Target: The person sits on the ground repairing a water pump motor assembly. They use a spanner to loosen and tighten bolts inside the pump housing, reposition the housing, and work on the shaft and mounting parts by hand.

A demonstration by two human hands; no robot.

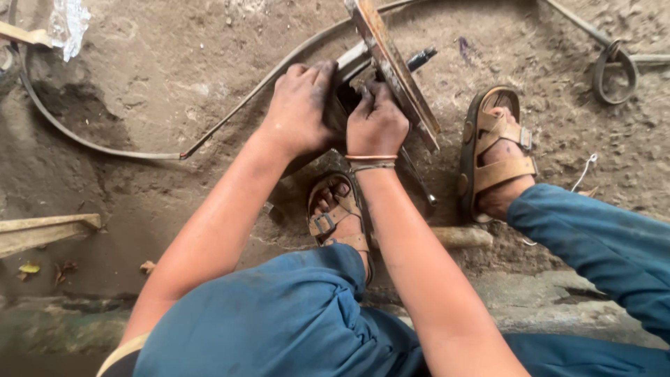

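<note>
Fingers of the left hand (299, 108) and right hand (375, 122) curl in a tight grip around the rusty metal bar (399, 77).

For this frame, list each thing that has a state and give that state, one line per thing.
left hand: grimy, gripping a grey metal part
right hand: closed, pressed against the rusty flat bar
rusty flat bar: tilted, on edge
curved metal strip: lying bent on the dirt
sandals: buckled, on both feet
wooden handle: lying on the ground
</note>
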